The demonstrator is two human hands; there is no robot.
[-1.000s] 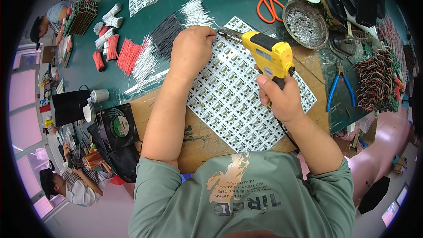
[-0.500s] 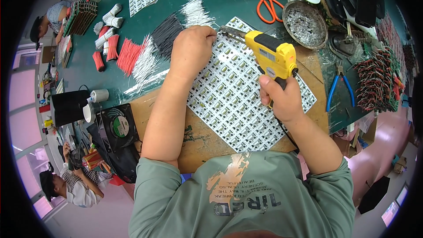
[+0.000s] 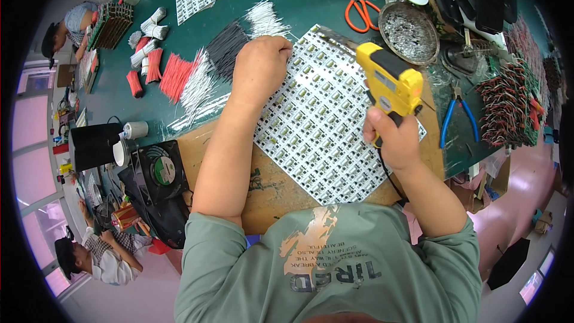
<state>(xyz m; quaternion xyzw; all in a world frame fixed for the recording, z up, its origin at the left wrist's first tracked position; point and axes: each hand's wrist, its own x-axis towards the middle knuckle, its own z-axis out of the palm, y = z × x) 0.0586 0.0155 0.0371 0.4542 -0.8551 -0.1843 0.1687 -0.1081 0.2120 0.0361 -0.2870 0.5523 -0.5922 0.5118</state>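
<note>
A large white sheet of small circuit boards [image 3: 317,125] lies at an angle in front of me. My left hand [image 3: 260,67] is closed in a pinch over the sheet's far left edge; whatever lies between its fingertips is hidden. My right hand [image 3: 394,137] is wrapped round the handle of a yellow and black soldering gun [image 3: 390,79]. The gun's front end points far left, above the sheet's upper corner, apart from my left hand. Just beyond my left hand are fanned piles of black wires [image 3: 226,48] and white wires [image 3: 264,19].
Red wires [image 3: 174,76] lie farther left. At the far right are orange-handled scissors [image 3: 362,14], a metal bowl of solder scraps [image 3: 408,31] and blue-handled pliers [image 3: 459,116]. Wired boards [image 3: 508,107] stand at the right, a fan [image 3: 160,170] at the left. Two people sit farther left.
My right hand has moved right with the soldering gun, drawing its front end away from my left fingertips. My left hand stays almost in place, still pinched.
</note>
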